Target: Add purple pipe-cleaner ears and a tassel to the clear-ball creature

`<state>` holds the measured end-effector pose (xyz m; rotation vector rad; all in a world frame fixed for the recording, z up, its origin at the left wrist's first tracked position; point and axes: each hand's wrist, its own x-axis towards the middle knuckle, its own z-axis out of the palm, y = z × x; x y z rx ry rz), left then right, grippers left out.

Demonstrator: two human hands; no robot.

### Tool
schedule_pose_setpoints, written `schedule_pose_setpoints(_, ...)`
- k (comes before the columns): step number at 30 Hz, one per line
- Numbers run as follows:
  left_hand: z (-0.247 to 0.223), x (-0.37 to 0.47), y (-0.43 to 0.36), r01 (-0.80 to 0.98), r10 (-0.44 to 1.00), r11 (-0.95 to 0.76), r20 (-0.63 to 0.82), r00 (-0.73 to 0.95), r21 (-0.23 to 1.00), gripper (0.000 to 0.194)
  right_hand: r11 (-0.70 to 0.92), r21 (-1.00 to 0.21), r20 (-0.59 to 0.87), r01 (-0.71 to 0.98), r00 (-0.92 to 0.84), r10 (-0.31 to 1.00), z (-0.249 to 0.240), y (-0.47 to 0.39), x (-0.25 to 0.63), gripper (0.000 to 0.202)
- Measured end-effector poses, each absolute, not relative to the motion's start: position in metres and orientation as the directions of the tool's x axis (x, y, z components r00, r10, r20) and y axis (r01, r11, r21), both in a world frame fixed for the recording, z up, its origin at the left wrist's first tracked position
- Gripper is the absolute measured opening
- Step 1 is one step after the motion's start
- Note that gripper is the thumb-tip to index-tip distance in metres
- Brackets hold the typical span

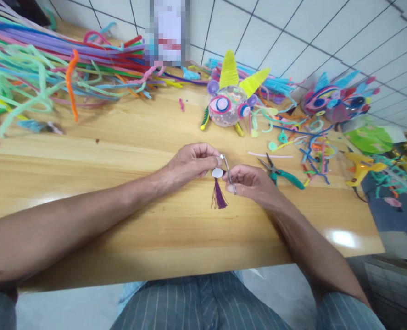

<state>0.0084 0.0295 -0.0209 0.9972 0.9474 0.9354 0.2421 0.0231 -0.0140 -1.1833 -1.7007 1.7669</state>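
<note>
We pinch a small white piece with a purple tassel in our left hand, above the centre of the wooden table. Our right hand is closed around a thin metal tool, whose tip touches the piece. Green-handled pliers lie just beside the right hand.

I have one view only, from a camera worn on the person's head. It looks forward and down across a wooden counter, from above its near edge. The person's lap fills the bottom of the frame, and both forearms reach in from the lower corners to meet close to the middle. The counter's far edge meets a tiled wall near the top. The counter's right end shows at the lower right.
</note>
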Motion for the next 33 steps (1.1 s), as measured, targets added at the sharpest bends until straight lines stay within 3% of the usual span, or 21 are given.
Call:
schedule_pose_setpoints(25, -0.017, 0.007, 0.029, -0.102, 0.903, 0.282, -0.228, 0.364, 0.954, 0.016, -0.087, -0.918, -0.313, 0.386, -0.575, 0.756, -0.003, 0.026, 0.251, 0.037)
schedule_pose_setpoints(33, -0.015, 0.007, 0.030, -0.094, 0.892, 0.285, -0.228, 0.389, 0.954, 0.013, -0.044, -0.887, -0.333, 0.460, -0.571, 0.750, 0.007, 0.026, 0.250, 0.024)
